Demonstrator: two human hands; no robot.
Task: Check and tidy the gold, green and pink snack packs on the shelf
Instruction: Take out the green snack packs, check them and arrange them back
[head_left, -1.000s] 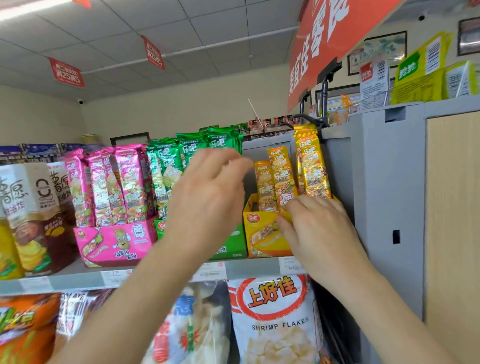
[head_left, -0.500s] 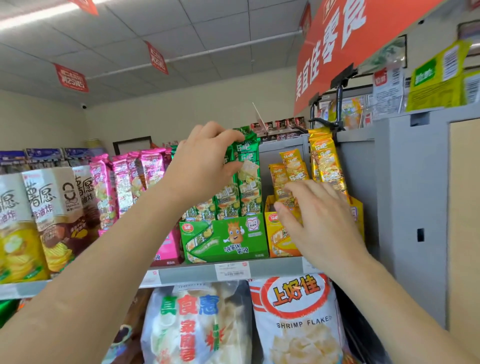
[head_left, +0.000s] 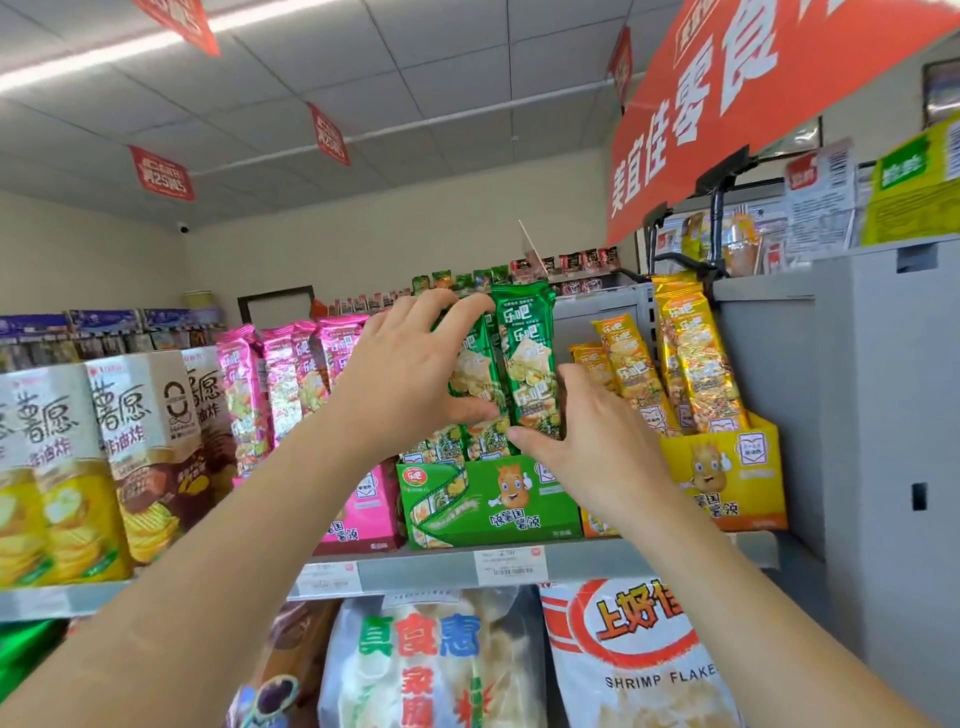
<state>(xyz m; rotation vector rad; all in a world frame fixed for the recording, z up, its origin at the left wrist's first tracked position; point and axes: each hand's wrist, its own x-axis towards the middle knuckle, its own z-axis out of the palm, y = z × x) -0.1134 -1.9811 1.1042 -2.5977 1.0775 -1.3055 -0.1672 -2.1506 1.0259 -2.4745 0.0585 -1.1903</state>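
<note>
**Hands shifted from gold row to green row**

Attention has moved: a second ago the right hand worked at the gold packs; both hands now bracket the green packs (head_left: 524, 358), so the gold check looks done and pink remains.

Pink packs (head_left: 291, 379), at nine o'clock of the hands, stand upright in the pink box (head_left: 371, 514). Left hand (head_left: 410, 379), fingers curled round a green pack's upper part. Green box (head_left: 488, 501) holds the green row. Right hand (head_left: 597, 441), fingers spread narrowly against the pack's lower edge. Gold packs (head_left: 691, 353), at three o'clock, lean unevenly in the gold box (head_left: 727, 467).
</note>
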